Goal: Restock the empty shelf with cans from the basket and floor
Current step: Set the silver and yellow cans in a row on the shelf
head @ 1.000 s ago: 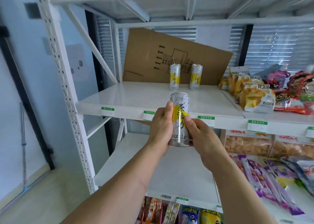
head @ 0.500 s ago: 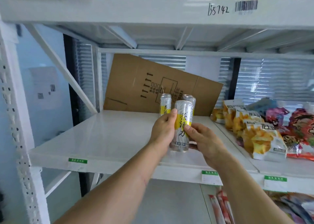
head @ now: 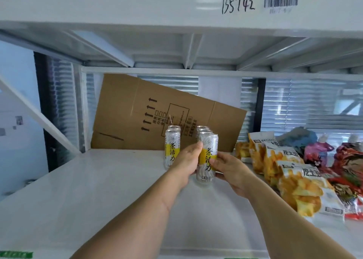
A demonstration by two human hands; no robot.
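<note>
Hands (left (head: pixel 186 160), right (head: pixel 228 168)) gripping can (head: pixel 207 156); cardboard (head: pixel 157 113) behind, chip bags (head: pixel 294 182) right.

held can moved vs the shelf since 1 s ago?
Yes. The can, held by both hands, went from in front of the shelf edge, up and in over the shelf, close to the cans standing by the cardboard.

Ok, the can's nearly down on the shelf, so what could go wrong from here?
1. The silver-and-yellow can, held by the left hand and right hand, is close to the tall silver-and-yellow cans standing behind it; a nudge could topple them.
2. The left wrist passes close to the left-hand row of cans.
3. The leaning brown cardboard sheet might slide onto the rows.
</note>
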